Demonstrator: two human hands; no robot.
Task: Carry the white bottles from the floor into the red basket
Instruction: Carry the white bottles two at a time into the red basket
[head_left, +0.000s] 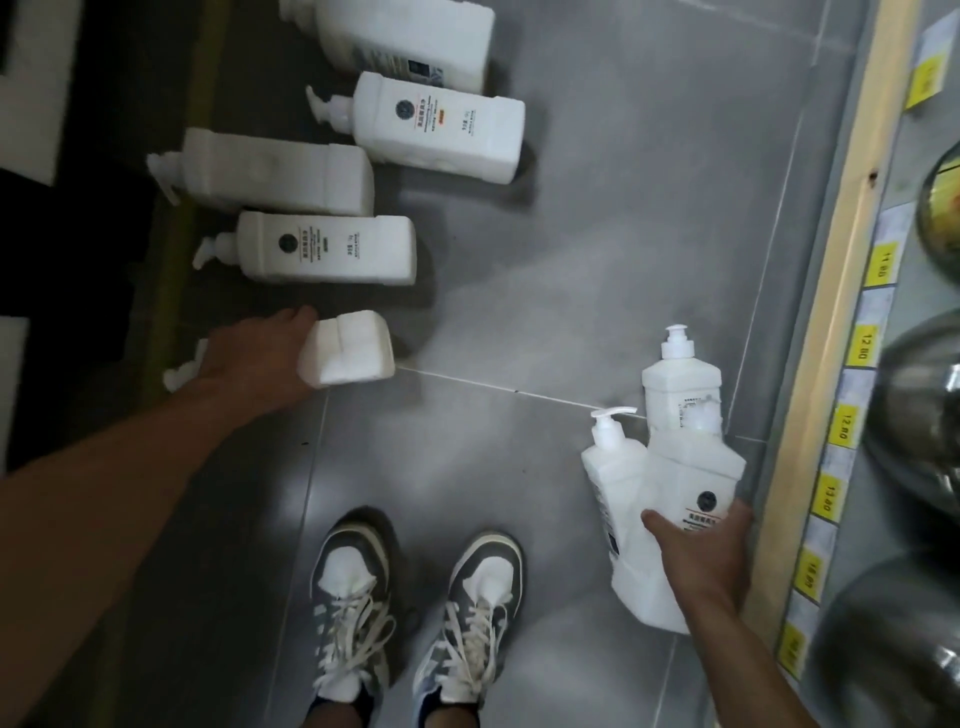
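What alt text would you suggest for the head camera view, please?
A person's left hand grips a white bottle lying on the grey tiled floor, while the right hand holds a cluster of white pump bottles. Four more bottles lie beyond, and a shelf edge with yellow price tags runs along the right.

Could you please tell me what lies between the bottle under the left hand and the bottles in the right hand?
Between that bottle and the held bottles only bare grey floor, crossed by a grout line, shows in the head view.
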